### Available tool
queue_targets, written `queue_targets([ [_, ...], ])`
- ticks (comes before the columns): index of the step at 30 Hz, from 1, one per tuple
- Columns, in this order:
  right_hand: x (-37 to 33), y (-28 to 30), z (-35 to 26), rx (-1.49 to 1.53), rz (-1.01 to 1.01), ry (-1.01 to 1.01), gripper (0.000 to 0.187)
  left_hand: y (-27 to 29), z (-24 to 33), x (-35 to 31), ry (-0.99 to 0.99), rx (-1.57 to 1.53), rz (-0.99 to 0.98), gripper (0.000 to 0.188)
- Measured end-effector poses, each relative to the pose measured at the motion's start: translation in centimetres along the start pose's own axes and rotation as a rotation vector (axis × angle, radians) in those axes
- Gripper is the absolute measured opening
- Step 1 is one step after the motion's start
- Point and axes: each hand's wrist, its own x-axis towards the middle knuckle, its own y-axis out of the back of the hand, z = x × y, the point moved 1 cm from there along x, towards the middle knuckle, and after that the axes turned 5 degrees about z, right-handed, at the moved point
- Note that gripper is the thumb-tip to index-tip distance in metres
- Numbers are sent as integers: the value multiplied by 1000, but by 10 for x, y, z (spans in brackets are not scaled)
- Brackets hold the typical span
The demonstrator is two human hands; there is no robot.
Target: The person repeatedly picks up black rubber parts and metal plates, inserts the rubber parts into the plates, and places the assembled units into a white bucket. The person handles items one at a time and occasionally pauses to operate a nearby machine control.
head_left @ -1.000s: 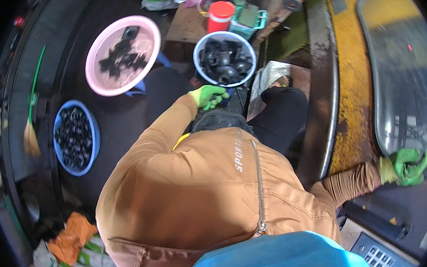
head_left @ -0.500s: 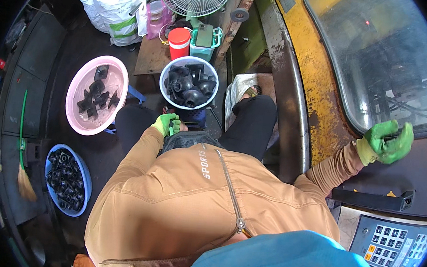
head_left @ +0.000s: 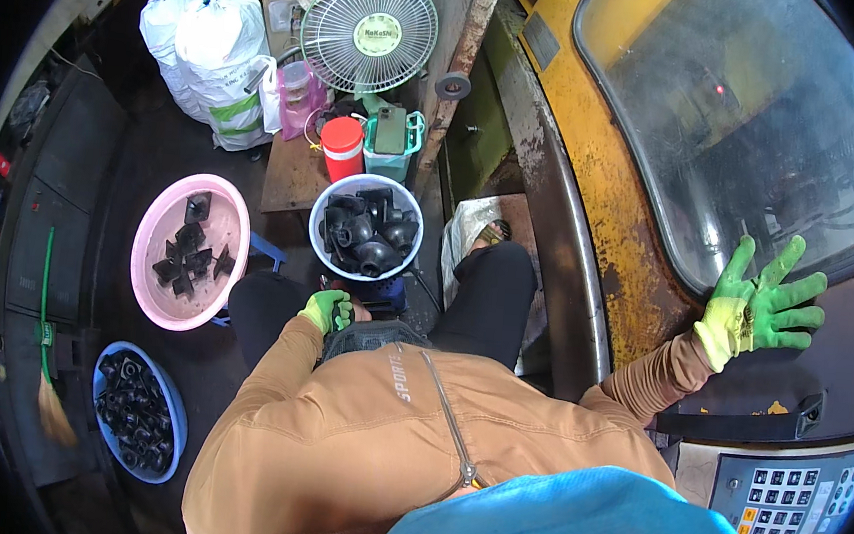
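My right hand (head_left: 763, 312), in a green glove with a yellow-green cuff, is open with its fingers spread. It is at the lower edge of the window (head_left: 734, 121) in the yellow machine door (head_left: 553, 71); whether it touches the door I cannot tell. By my lap, my left hand (head_left: 325, 311) in a matching glove is closed, its fingers curled; what it holds, if anything, is hidden. Just beyond it stands a white-and-blue basin (head_left: 320, 249) heaped with black rounded rubber-like parts (head_left: 374, 233).
On my left are a pink basin (head_left: 144, 290) with several black parts and a blue basin (head_left: 175, 413) full of small black pieces. Ahead are a fan (head_left: 370, 32), a red-lidded jug (head_left: 342, 150) and white sacks (head_left: 218, 50). A button control panel (head_left: 789, 506) is at lower right.
My right hand has gone from half-curled fingers to a wide spread beside the window. My left hand stays closed by my lap. The view has tilted, so the surroundings sit lower.
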Motion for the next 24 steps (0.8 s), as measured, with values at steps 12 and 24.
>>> queue_targets([
  [12,-2,1,-1,26,-56,-47,74,-1,-1,3,9,-7,39,14],
  [24,-1,3,-1,23,-79,-38,78,3,-1,0,-61,75,27,17],
])
